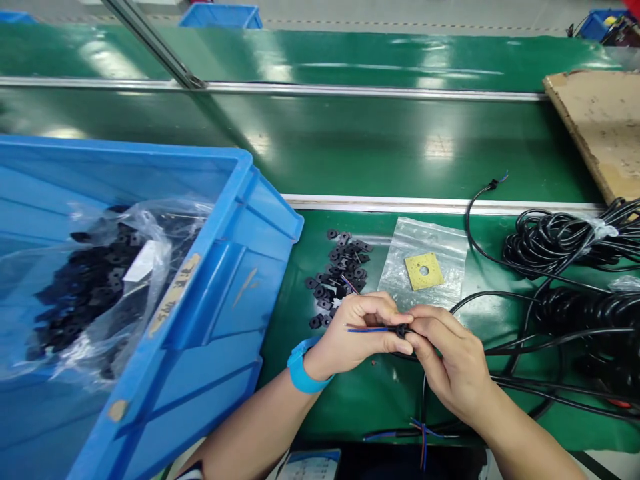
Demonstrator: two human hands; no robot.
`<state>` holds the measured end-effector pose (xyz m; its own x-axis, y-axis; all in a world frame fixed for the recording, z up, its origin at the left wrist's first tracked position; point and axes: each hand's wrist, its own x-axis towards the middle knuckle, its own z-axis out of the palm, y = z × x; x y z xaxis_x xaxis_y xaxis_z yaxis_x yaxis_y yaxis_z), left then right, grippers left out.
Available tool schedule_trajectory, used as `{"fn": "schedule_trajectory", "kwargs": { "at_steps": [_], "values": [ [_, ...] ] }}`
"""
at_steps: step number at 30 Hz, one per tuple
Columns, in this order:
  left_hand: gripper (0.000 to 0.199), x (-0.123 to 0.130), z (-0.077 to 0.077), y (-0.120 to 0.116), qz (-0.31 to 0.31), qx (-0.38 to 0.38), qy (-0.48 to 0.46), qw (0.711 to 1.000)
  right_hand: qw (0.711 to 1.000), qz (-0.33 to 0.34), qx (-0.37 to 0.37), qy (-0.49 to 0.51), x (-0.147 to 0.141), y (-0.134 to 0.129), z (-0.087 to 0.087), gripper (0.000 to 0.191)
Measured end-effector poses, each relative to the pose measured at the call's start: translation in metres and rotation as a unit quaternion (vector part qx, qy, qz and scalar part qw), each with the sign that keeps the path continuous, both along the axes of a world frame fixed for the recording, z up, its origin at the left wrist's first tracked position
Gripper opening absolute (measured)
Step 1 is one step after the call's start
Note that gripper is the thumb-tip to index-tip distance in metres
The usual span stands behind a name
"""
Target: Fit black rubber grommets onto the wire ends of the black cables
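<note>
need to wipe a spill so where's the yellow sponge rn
In the head view, the yellow sponge lies right of the black parts, on a clear bag.

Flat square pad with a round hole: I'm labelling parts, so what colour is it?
Yellow: the flat square pad is seen best in the head view.

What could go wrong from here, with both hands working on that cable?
The small black part on the black cable sits between the fingertips of the left hand and right hand; a loose grip might let it slip. The thin red and blue wires stick out past it and could bend or snag. Crossed black cables beside the right hand might tangle if tugged.
</note>
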<state>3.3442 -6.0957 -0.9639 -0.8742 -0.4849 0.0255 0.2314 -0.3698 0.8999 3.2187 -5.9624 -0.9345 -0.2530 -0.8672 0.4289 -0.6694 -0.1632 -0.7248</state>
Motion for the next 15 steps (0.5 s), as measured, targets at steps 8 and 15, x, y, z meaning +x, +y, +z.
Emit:
{"fn": "schedule_trajectory", "kwargs": {
  "at_steps": [8, 15],
  "values": [
    [0.041, 0.0046, 0.0058, -0.0098, 0.035, -0.041, -0.021, 0.998, 0.998, 0.012, 0.063, 0.003, -0.0043, 0.0036, 0.0017, 0.011],
    [0.024, 0.0009, 0.0099, -0.0008, 0.033, 0.046, -0.017, 0.998, 0.995, -0.022, 0.014, 0.101, 0.0043, 0.0058, 0.0005, 0.012]
  ]
}}
